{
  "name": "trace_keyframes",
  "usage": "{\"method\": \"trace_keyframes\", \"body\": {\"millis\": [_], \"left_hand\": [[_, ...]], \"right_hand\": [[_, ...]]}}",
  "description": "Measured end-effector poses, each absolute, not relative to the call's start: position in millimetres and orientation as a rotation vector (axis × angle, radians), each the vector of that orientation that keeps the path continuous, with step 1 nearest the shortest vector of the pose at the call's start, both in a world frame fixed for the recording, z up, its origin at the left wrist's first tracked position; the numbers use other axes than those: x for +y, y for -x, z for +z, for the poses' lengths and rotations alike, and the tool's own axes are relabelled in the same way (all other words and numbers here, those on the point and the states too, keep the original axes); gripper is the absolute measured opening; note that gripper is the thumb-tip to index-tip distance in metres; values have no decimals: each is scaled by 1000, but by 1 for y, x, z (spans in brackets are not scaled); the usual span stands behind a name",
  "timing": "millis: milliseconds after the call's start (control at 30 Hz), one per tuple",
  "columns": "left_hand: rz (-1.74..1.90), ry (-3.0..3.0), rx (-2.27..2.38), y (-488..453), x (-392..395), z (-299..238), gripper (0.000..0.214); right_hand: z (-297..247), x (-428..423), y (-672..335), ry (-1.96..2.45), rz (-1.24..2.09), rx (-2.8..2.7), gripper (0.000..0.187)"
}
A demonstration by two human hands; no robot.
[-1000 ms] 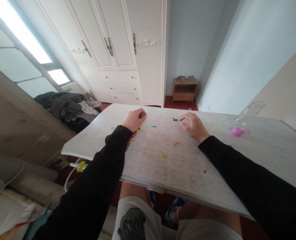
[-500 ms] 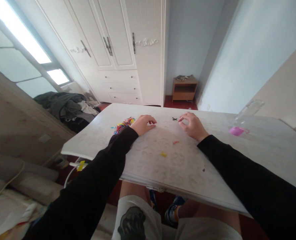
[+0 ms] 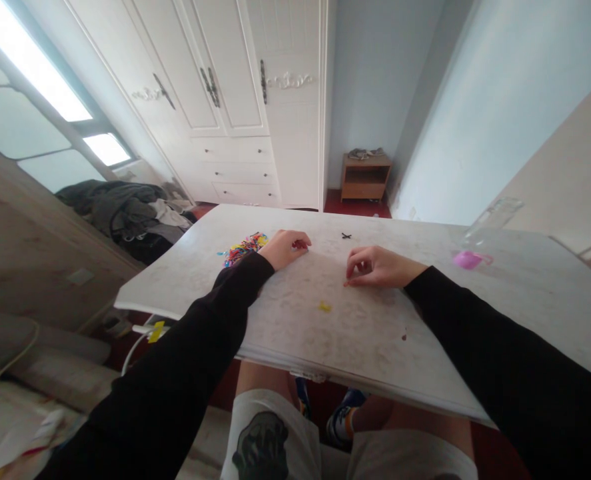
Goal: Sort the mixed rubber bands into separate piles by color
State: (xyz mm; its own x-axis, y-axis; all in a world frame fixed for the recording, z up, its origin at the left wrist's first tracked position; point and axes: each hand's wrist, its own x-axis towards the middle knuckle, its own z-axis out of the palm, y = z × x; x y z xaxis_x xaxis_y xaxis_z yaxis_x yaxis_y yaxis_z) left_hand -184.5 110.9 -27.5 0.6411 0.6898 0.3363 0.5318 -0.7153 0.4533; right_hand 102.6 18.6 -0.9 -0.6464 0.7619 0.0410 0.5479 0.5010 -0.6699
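A heap of small, many-coloured rubber bands (image 3: 240, 251) lies on the white table, at the left wrist. Just right of it rests my left hand (image 3: 286, 249), its fingers curled and the thumb drawn close to the fingertips; whether something is between them is too small to make out. My right hand (image 3: 382, 265) is lowered to the tabletop, thumb and finger pinched at a small orange band (image 3: 346, 285), mostly covered by the fingertips. Black bands (image 3: 346, 235) lie crossed beyond the right hand. A yellow band (image 3: 324, 307) sits nearer me.
Toward the right of the table (image 3: 540, 320) are a pink object (image 3: 468, 259) and a clear bottle-like container (image 3: 495, 220). A dark speck (image 3: 404, 337) marks the surface near the front. A white wardrobe (image 3: 295, 147) and a small wooden cabinet (image 3: 366, 177) stand behind.
My right hand has moved from beside the black bands toward me and down onto the orange band. My left hand stays in place, its thumb and fingers closer together.
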Motion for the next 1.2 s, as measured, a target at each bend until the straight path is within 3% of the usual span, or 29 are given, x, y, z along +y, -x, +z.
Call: {"method": "trace_keyframes", "body": {"millis": [233, 300, 467, 667, 1200], "left_hand": [[776, -2562, 810, 179, 88, -11, 13], [623, -2505, 622, 173, 75, -8, 11], [240, -2333, 326, 163, 52, -11, 35], [200, -2315, 322, 166, 45, -11, 14], [470, -2492, 690, 206, 33, -16, 15]], "right_hand": [[-3, 21, -101, 1087, 935, -2455, 34], [-3, 21, -102, 1095, 939, -2450, 34], [-5, 21, -103, 1109, 928, -2441, 30], [-6, 21, -103, 1110, 939, -2436, 33], [-7, 23, -107, 1092, 977, -2444, 29]]}}
